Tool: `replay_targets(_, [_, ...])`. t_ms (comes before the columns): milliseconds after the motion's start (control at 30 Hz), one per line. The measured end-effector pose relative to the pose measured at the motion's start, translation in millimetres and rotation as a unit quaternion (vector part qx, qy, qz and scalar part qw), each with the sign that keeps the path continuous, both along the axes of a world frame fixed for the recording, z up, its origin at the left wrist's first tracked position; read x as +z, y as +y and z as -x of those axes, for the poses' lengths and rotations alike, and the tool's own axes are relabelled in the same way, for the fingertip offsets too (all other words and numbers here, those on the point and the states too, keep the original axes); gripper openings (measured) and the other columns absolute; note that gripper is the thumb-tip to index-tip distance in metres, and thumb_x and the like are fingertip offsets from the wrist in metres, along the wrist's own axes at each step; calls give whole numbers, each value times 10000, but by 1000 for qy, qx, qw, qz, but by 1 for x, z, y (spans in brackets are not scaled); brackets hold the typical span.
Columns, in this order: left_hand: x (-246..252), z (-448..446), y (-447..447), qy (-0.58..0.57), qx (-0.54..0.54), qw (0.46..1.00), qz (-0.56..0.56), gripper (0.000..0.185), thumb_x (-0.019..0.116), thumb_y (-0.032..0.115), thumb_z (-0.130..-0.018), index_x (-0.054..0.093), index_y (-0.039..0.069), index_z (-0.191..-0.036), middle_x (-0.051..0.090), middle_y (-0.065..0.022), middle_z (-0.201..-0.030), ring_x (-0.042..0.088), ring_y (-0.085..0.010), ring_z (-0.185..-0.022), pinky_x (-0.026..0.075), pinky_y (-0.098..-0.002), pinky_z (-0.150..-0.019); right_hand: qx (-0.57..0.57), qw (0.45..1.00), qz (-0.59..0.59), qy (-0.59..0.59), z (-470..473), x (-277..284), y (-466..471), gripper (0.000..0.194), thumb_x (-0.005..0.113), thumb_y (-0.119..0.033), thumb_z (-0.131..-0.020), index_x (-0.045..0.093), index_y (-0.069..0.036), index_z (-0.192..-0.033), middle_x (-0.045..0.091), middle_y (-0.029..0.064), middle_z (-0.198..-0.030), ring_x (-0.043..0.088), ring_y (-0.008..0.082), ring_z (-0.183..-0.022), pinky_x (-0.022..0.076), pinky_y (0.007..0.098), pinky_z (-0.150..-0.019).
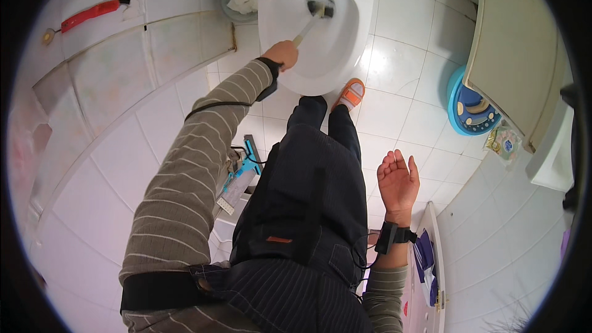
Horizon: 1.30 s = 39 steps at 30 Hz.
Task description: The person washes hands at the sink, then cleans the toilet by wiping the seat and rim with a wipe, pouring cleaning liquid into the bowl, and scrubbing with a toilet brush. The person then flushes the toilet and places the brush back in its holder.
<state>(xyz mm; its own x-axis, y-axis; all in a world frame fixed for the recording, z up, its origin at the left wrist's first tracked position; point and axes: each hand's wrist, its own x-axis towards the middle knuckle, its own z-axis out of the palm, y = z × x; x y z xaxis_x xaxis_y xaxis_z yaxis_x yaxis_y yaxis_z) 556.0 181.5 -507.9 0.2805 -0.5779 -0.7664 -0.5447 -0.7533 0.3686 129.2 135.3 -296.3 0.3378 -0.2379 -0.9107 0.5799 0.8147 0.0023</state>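
Observation:
A toilet brush is in my left hand, gripped by its pale handle over the left side of the toilet bowl. The brush's dark head rests down in the bowl near the drain. Around it is the white toilet, with its seat raised at the far end. My right hand is held out on the right, palm up with fingers extended and nothing in it, above the tiled floor.
Left of the toilet stands a bin with crumpled white paper. A blue basin and a plastic packet are by the cabinet at right. A squeegee lies left of my legs. An open door stands lower right.

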Motion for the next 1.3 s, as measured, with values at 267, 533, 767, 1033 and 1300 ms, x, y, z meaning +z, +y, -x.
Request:
replay_targets(267, [68, 47, -41, 597, 600, 530, -49, 357, 515, 427, -1032, 490, 103, -883, 383, 50, -583, 335, -47, -415, 295, -219, -360, 15, 1000, 13, -10, -3, 12, -6, 370, 529, -335, -1032, 664, -10, -1146, 716, 128, -1092, 673, 228, -1013, 531, 352, -930])
replay_targets(533, [111, 148, 15, 654, 626, 425, -28, 411, 464, 477, -1052, 485, 102, -887, 343, 34, -565, 316, -70, -385, 294, -246, -325, 37, 999, 33, -12, 5, 23, -22, 361, 540, -328, -1028, 657, -7, -1144, 713, 128, -1085, 671, 217, -1011, 524, 340, -939])
replay_targets(767, [154, 87, 165, 284, 441, 822, -220, 461, 497, 582, -1009, 441, 149, -861, 329, 42, -582, 277, -83, -427, 259, -250, -376, 51, 997, 47, -38, -15, 25, -30, 372, 515, -328, -1038, 659, -2, -1145, 721, 138, -1089, 675, 236, -1011, 529, 355, -937])
replay_targets(1033, [158, -100, 79, -131, -204, 968, 62, 511, 468, 452, -1026, 633, -27, -961, 677, -242, -924, 625, -454, -842, 494, -543, -768, 50, 996, 57, -39, -17, 37, -28, 362, 525, -326, -1034, 658, -4, -1135, 722, 135, -1077, 679, 229, -1003, 537, 347, -920])
replay_targets(1300, [136, -103, -23, -175, -245, 953, 23, 371, 456, 350, -1038, 637, 26, -1048, 678, -217, -947, 640, -435, -864, 502, -537, -769, 30, 997, 64, -35, -19, 43, -16, 357, 553, -325, -1023, 652, -4, -1146, 714, 127, -1085, 674, 215, -1015, 527, 337, -939])
